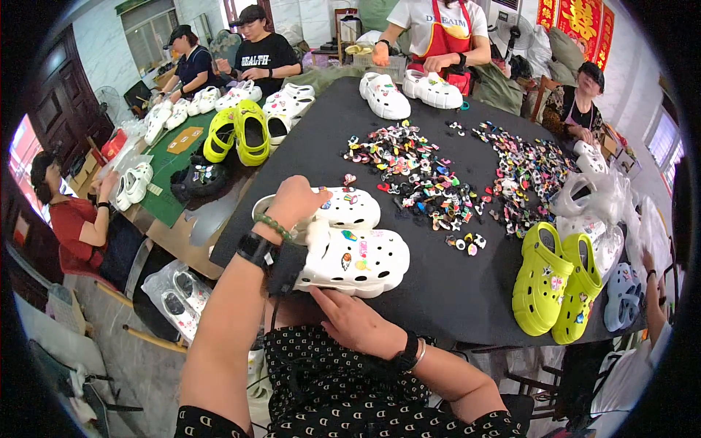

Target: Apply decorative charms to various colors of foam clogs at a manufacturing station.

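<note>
Black table [445, 292]; two white clogs [380, 255] nearest; left hand [293, 201], grip unclear; right hand [365, 323] released.

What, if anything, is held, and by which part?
Cannot tell: left hand over the opening of the far white clog, right hand beside the near white clog.

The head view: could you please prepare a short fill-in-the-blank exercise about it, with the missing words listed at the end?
1. The person's ____ hand is at the farther white clog.
2. The beaded bracelet on that wrist is ____ in colour.
3. The tabletop under the loose charms is ____.
4. The co-worker standing across it wears a ____ apron.

Missing words: left; green; black; red.
</note>
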Action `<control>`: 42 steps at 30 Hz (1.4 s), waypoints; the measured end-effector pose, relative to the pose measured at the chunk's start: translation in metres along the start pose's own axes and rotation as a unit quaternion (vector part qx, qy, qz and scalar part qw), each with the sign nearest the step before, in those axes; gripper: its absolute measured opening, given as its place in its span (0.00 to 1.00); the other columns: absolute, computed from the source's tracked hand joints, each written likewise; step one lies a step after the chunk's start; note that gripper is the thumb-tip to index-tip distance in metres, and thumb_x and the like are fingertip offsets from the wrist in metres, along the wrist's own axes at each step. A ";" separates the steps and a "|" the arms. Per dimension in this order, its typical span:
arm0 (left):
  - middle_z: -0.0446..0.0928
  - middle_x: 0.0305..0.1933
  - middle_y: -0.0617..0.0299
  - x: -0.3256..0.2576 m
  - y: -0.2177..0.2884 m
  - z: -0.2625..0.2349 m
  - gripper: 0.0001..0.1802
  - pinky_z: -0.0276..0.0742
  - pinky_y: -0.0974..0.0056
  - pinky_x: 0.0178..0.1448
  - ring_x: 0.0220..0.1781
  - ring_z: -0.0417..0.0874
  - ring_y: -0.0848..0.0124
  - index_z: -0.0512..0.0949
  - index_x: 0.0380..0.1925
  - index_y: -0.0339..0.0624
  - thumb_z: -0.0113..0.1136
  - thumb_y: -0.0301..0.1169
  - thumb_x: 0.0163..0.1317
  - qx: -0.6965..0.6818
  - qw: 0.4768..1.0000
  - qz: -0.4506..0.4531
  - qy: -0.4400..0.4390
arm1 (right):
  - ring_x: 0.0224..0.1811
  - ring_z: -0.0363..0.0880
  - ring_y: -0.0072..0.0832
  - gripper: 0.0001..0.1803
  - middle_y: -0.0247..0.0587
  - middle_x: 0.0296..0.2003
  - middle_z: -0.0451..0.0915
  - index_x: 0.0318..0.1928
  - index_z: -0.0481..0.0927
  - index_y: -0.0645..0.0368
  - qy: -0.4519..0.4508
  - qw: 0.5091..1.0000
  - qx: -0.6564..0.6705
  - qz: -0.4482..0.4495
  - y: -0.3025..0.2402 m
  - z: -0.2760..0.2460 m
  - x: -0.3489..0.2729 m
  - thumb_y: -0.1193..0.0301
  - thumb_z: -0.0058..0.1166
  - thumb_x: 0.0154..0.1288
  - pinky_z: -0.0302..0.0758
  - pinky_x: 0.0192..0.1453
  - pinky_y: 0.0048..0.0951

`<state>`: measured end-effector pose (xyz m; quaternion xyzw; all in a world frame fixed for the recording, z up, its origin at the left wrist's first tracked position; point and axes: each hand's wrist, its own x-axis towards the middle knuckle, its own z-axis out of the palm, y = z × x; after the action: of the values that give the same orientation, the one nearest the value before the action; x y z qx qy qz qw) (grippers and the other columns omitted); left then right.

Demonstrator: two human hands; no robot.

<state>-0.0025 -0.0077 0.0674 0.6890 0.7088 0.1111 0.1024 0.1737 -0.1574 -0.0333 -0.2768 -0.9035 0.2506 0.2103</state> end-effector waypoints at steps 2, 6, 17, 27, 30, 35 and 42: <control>0.82 0.35 0.43 0.010 -0.021 0.005 0.24 0.79 0.59 0.49 0.38 0.85 0.60 0.84 0.29 0.28 0.68 0.46 0.58 -0.187 0.977 -0.092 -0.034 | 0.57 0.74 0.48 0.30 0.56 0.56 0.71 0.63 0.65 0.71 -0.007 1.000 -0.011 -0.021 0.000 0.000 -0.001 0.73 0.56 0.62 0.73 0.60 0.41; 0.82 0.29 0.50 0.024 -0.049 0.026 0.20 0.79 0.60 0.40 0.34 0.85 0.64 0.80 0.36 0.24 0.61 0.37 0.66 -0.692 0.692 -0.164 -0.125 | 0.58 0.73 0.45 0.24 0.53 0.55 0.72 0.57 0.72 0.71 -0.028 0.999 -0.025 -0.026 -0.005 -0.004 0.000 0.71 0.56 0.63 0.73 0.60 0.39; 0.77 0.28 0.62 -0.026 -0.019 0.037 0.14 0.71 0.63 0.31 0.28 0.76 0.73 0.77 0.34 0.28 0.66 0.31 0.58 -0.364 0.928 -0.055 0.046 | 0.41 0.83 0.44 0.14 0.52 0.39 0.83 0.48 0.79 0.62 0.000 0.995 0.086 0.049 -0.008 -0.111 0.001 0.69 0.56 0.65 0.79 0.48 0.39; 0.73 0.21 0.51 -0.046 -0.013 0.053 0.15 0.69 0.53 0.31 0.26 0.76 0.52 0.70 0.31 0.36 0.68 0.30 0.55 -0.269 0.938 0.066 0.207 | 0.43 0.76 0.36 0.25 0.44 0.40 0.75 0.44 0.74 0.61 0.139 0.988 -0.025 0.061 0.088 -0.157 0.074 0.67 0.73 0.49 0.75 0.47 0.35; 0.73 0.21 0.51 -0.048 -0.015 0.054 0.14 0.69 0.53 0.30 0.26 0.77 0.51 0.70 0.31 0.36 0.67 0.29 0.56 -0.266 0.935 0.088 0.217 | 0.42 0.75 0.32 0.28 0.41 0.39 0.74 0.44 0.73 0.60 0.105 0.992 -0.024 0.058 0.099 -0.152 0.097 0.66 0.75 0.46 0.73 0.46 0.32; 0.72 0.20 0.52 -0.049 -0.016 0.053 0.14 0.68 0.54 0.29 0.24 0.76 0.52 0.69 0.31 0.37 0.67 0.28 0.56 -0.258 0.934 0.118 0.216 | 0.32 0.71 0.27 0.24 0.35 0.30 0.73 0.36 0.74 0.60 0.072 0.995 0.007 0.073 0.118 -0.145 0.113 0.70 0.77 0.41 0.70 0.36 0.29; 0.72 0.20 0.53 -0.049 -0.018 0.053 0.14 0.68 0.56 0.28 0.23 0.75 0.56 0.69 0.33 0.37 0.66 0.28 0.57 -0.280 0.932 0.116 0.199 | 0.29 0.73 0.29 0.19 0.35 0.25 0.74 0.30 0.74 0.60 0.087 0.991 0.071 0.075 0.124 -0.141 0.110 0.72 0.75 0.42 0.70 0.34 0.30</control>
<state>-0.0020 -0.0567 0.0107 0.6733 0.5704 0.4510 0.1341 0.2126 0.0463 0.0336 -0.3490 -0.8384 0.3040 0.2878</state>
